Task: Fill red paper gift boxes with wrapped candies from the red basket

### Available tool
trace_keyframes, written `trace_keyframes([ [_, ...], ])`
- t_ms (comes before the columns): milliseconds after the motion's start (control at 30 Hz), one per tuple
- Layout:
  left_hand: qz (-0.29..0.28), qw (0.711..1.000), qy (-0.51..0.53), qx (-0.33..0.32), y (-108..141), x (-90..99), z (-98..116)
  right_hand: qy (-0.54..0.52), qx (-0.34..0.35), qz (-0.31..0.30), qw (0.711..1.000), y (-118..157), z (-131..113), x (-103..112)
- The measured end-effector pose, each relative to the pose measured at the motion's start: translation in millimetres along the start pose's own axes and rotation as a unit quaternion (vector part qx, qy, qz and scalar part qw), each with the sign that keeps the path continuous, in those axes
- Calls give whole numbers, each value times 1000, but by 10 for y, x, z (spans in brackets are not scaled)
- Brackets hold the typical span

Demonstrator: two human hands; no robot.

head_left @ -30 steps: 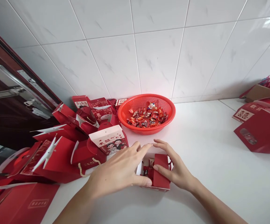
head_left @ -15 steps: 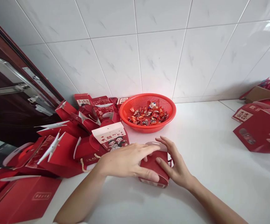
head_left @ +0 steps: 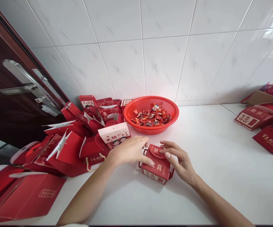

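Note:
A small red gift box [head_left: 154, 168] with printed characters and dark red cord handles stands on the white table before me, its rounded flap [head_left: 157, 151] folded down over the top. Against its left side is my left hand [head_left: 130, 150], the thumb lying on the top and the fingers partly hidden behind. From the right, my right hand [head_left: 180, 160] bends over the box, with thumb and fingertips on the flap. Both hands are closed about the box. Just behind it is an orange-red mesh basket [head_left: 150, 130] with wrapped candies [head_left: 151, 116].
Many red gift boxes [head_left: 65, 154], some with raised flaps, crowd the table's left side by a dark door [head_left: 15, 119]. More red boxes [head_left: 254, 117] and a cardboard carton [head_left: 264, 97] stand at the right. A tiled wall [head_left: 164, 63] borders the back.
The box's pale raised flap now lies folded on top, and its printed panel shows. At the right, another person's hand has left view, and the box beside it sits lower and farther right.

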State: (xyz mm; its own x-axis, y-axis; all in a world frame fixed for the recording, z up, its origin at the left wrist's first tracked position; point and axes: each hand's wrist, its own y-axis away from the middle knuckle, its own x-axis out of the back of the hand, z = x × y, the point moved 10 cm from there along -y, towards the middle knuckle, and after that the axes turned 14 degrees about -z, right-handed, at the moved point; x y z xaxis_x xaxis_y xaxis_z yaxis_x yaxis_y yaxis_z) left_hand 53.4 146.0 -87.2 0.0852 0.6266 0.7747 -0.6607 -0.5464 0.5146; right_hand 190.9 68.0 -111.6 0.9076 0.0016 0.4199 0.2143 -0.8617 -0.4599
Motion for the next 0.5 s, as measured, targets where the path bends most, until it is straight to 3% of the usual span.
trace_keyframes([
  [300, -57, 992, 23, -107, -47, -75, 217, 31, -39, -41, 998, -19, 68, -76],
  [400, -41, 990, 55, -120, -122, -94, 246, 60, -42, -57, 996, -21, 61, 14],
  [500, 11, 987, 95, -132, -211, -103, 286, 107, -60, -109, 987, -6, 82, 98],
])
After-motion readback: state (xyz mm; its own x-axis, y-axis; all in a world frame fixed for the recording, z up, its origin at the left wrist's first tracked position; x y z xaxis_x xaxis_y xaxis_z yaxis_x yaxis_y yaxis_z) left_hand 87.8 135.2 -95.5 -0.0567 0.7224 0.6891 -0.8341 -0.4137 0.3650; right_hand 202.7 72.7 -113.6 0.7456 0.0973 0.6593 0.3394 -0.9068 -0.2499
